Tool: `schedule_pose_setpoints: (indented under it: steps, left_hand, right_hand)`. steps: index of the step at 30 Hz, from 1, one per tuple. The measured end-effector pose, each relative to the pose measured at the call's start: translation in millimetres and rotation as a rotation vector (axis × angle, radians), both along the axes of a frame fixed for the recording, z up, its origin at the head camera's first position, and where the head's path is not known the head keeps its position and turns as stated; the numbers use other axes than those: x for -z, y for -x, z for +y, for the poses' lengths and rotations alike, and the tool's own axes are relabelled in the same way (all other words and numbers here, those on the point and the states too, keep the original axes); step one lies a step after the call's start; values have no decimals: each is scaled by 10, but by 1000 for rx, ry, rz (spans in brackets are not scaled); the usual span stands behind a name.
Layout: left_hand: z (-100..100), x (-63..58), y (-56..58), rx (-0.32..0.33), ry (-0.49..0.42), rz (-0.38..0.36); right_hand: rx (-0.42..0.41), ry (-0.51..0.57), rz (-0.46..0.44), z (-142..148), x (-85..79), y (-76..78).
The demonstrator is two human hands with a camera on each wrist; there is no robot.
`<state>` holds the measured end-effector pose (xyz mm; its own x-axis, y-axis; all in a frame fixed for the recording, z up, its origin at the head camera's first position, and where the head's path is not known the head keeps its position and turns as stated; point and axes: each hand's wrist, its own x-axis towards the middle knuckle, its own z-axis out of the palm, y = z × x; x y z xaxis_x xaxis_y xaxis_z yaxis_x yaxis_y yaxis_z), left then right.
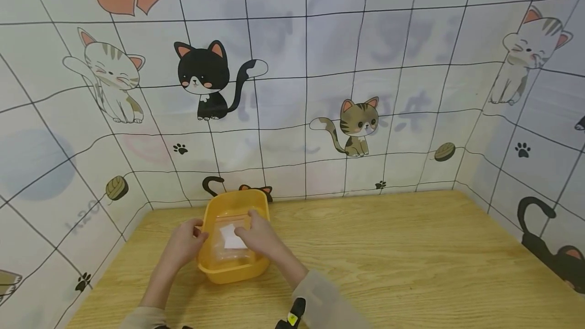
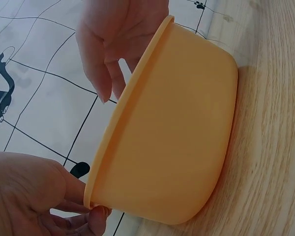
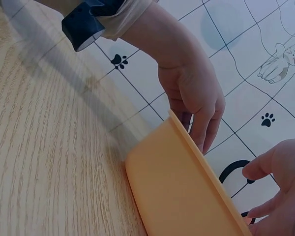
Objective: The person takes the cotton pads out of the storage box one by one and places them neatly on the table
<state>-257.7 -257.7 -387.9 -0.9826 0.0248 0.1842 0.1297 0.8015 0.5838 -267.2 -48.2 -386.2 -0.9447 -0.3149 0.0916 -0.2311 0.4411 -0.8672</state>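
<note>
Behind the basin rises a cat-print backdrop (image 1: 306, 90), and beneath it spreads a wood-grain tabletop (image 1: 388, 248), with the yellow plastic basin (image 1: 235, 274) standing upright toward its left side. Inside the basin lies what looks like a clear plastic bag (image 1: 232, 255); the left hand (image 1: 185, 241) pinches the basin's left rim, while the right hand (image 1: 260, 232), fingers loosely extended and holding nothing, hangs over its interior, beside a white slip (image 1: 232, 237).
</note>
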Motion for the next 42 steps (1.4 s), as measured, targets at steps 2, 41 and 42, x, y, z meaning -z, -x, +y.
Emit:
schedule_pose_setpoints:
  steps: [2, 41, 42]
  left_hand:
    - [6, -7, -4, -2, -3, -7]
    - [11, -18, -27, -9, -14, -17]
    - [11, -17, -26, -10, -15, -16]
  right_hand:
    - [12, 4, -12, -14, 17, 3]
    - [101, -31, -150, -116, 15, 30]
    - [104, -21, -148, -116, 22, 35]
